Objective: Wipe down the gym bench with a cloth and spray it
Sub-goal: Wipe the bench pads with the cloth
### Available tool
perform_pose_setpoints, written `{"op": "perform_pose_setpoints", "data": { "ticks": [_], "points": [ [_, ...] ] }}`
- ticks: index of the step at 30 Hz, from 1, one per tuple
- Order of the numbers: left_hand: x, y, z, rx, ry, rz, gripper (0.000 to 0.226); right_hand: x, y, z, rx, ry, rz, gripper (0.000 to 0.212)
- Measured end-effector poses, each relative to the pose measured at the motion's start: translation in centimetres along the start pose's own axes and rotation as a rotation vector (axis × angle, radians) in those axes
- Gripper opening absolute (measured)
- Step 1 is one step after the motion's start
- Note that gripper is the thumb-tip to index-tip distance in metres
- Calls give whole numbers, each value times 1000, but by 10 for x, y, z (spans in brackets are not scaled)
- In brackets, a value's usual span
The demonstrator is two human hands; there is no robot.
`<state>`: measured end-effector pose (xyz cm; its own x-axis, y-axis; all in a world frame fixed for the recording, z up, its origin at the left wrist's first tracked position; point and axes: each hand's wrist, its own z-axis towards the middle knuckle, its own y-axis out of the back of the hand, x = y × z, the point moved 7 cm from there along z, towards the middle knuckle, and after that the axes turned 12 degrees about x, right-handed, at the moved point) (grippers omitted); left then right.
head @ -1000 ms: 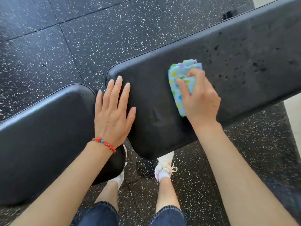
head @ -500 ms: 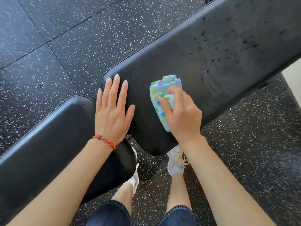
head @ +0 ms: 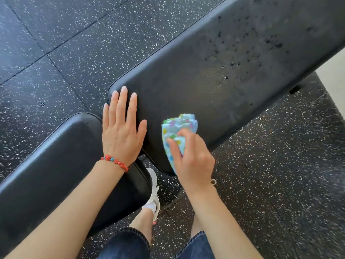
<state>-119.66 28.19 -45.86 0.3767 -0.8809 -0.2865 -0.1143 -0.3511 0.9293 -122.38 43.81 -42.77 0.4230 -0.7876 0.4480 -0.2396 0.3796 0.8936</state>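
- Left hand (head: 122, 134) lies flat, fingers straight, across the gap between the seat pad (head: 56, 165) and the near-left corner of the back pad (head: 214, 75) — an open grip that holds nothing and, I judge, only steadies.
- Cloth (head: 175, 135) sits on the back pad near its near end, just right of the left hand and apart from it; it is folded into a thick wad, pale blue with coloured dots.
- Right hand (head: 192, 159) has its grip closed on the cloth, fingers curled over the top and pressing it down onto the pad.
- Handling: the cloth looks soft, light and limp, so it is best held bunched from above, as now. The pad looks smooth, padded vinyl — likely slick where wet.
- Droplets (head: 242, 58) speckle the back pad further right of the cloth, not yet wiped.
- Hidden: no spray bottle is in view; the back pad's far end runs out of frame; the frame beneath the pads is barely seen; the cloth's underside is covered.
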Motion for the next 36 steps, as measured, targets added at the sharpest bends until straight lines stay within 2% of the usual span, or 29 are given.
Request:
{"op": "perform_pose_setpoints", "data": {
  "ticks": [3,5,10,13,15,18,20,22,24,28,31,33,36],
  "points": [
    [-5,1,1,-13,32,-11,56,-11,5,10,28,143,-72,26],
    [-13,3,2,-31,25,-7,56,-34,19,27,28,145,-96,26],
    [-50,0,16,-38,-13,-18,56,-139,71,97,-75,-202,-40,38],
    [-69,-2,29,-50,24,-33,56,-163,81,110,-147,-315,-33,38],
    [-80,-4,36,-55,60,-46,57,-142,75,104,-124,-234,-53,34],
    [-87,-11,43,-33,138,-58,59,-102,56,92,12,87,-106,31],
    [-87,-16,43,-32,166,-15,60,-98,54,98,73,247,-135,32],
    [-86,-19,43,-49,169,21,60,-109,59,112,87,332,-170,33],
    [-84,-20,43,-66,174,40,60,-131,70,139,72,256,-142,34],
    [-85,-20,43,-78,183,53,60,-178,94,193,-65,-77,-53,39],
    [-85,-19,43,-93,194,55,59,-175,92,198,-108,-169,-19,37],
    [-86,-19,43,-93,194,58,59,-143,80,186,-56,-79,-5,33],
    [-85,-18,44,-87,197,69,59,-81,49,163,87,225,-45,28]
  ]
}}
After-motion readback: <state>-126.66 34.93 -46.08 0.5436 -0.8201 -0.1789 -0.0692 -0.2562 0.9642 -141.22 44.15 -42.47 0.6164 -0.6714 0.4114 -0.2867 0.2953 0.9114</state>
